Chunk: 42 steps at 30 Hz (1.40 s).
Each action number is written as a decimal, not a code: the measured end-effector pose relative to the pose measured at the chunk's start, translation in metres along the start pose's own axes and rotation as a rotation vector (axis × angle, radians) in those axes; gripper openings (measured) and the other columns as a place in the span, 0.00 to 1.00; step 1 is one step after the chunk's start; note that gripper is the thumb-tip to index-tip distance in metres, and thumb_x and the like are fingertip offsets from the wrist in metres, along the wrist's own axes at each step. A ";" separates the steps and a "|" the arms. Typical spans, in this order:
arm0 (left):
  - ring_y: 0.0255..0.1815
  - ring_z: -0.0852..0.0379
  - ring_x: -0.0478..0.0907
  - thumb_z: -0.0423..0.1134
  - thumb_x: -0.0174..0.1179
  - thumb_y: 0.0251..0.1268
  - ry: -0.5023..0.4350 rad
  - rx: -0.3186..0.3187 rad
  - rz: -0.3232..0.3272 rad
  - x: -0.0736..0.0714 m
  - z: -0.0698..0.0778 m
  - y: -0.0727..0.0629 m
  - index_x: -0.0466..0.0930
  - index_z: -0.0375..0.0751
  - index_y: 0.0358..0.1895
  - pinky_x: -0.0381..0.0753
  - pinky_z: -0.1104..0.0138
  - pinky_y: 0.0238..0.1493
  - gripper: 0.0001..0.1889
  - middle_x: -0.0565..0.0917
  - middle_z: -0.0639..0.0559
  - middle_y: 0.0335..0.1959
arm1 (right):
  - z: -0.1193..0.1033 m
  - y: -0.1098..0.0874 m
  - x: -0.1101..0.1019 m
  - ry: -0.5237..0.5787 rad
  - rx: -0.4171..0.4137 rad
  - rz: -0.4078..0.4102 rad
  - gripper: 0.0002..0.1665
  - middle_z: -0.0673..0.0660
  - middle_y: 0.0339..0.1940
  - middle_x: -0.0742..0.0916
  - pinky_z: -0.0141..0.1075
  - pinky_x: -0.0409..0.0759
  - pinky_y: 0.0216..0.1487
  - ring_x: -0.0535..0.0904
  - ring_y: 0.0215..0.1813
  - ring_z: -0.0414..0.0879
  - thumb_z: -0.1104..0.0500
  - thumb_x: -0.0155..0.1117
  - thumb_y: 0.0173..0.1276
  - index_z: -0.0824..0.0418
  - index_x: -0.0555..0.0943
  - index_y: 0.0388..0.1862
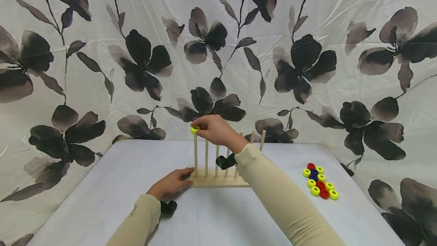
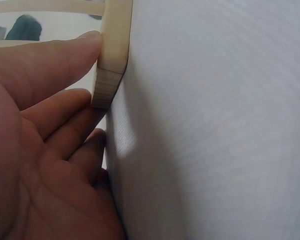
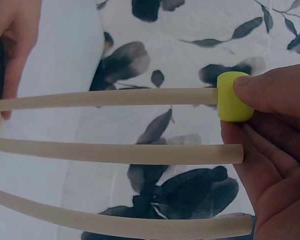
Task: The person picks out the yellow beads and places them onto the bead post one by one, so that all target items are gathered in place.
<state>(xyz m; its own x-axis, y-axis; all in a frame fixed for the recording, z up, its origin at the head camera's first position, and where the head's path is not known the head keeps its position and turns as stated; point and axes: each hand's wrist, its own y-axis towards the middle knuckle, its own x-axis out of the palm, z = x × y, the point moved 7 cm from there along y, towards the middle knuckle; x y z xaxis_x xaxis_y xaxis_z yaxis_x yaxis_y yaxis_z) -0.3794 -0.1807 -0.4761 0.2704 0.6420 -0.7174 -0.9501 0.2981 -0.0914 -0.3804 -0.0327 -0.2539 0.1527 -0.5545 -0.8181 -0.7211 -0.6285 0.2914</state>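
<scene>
A wooden peg rack (image 1: 218, 181) with several upright pegs stands on the table. At its left end, my left hand (image 1: 172, 182) holds the base between thumb and fingers. In the left wrist view the thumb (image 2: 87, 47) lies against the corner of the base (image 2: 115, 45), with fingertips at its end face. My right hand (image 1: 216, 130) pinches a yellow ring (image 1: 195, 130) at the top of the leftmost peg (image 1: 195, 155). The right wrist view shows the yellow ring (image 3: 232, 97) over the peg's tip, the thumb on its side. Two neighbouring pegs end bare beside the fingers.
On the right of the table lies a cluster of yellow rings (image 1: 315, 191), red rings (image 1: 324, 194) and blue rings (image 1: 313, 177). The table has a white cover (image 1: 211, 219). A floral cloth (image 1: 146, 63) hangs behind it. My right forearm (image 1: 283, 193) covers the rack's right part.
</scene>
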 end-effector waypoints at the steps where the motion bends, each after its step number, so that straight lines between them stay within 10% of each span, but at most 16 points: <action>1: 0.75 0.39 0.58 0.43 0.61 0.65 -0.003 -0.001 0.001 0.000 0.000 0.000 0.67 0.42 0.70 0.57 0.44 0.74 0.31 0.67 0.41 0.72 | 0.000 0.000 0.000 -0.007 -0.001 -0.001 0.18 0.54 0.56 0.85 0.30 0.82 0.53 0.83 0.56 0.43 0.60 0.62 0.69 0.56 0.81 0.58; 22: 0.76 0.39 0.57 0.45 0.60 0.67 0.019 -0.010 -0.017 0.000 -0.001 0.001 0.64 0.43 0.72 0.56 0.43 0.74 0.32 0.65 0.42 0.74 | -0.010 0.007 0.002 -0.204 -0.076 -0.043 0.15 0.52 0.47 0.89 0.31 0.82 0.50 0.83 0.45 0.41 0.62 0.61 0.68 0.56 0.85 0.52; 42: 0.77 0.39 0.56 0.45 0.60 0.66 -0.002 -0.040 -0.033 0.004 -0.001 0.003 0.62 0.44 0.73 0.55 0.43 0.75 0.33 0.64 0.43 0.74 | -0.012 -0.003 -0.003 -0.253 -0.129 -0.051 0.17 0.52 0.56 0.85 0.37 0.81 0.57 0.82 0.57 0.46 0.61 0.58 0.71 0.56 0.82 0.57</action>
<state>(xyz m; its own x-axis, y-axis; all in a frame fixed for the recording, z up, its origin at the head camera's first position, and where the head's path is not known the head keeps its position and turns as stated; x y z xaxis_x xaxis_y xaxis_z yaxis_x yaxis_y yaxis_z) -0.3813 -0.1780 -0.4795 0.3015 0.6337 -0.7124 -0.9463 0.2901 -0.1425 -0.3705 -0.0359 -0.2462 0.0010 -0.3766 -0.9264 -0.6226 -0.7251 0.2942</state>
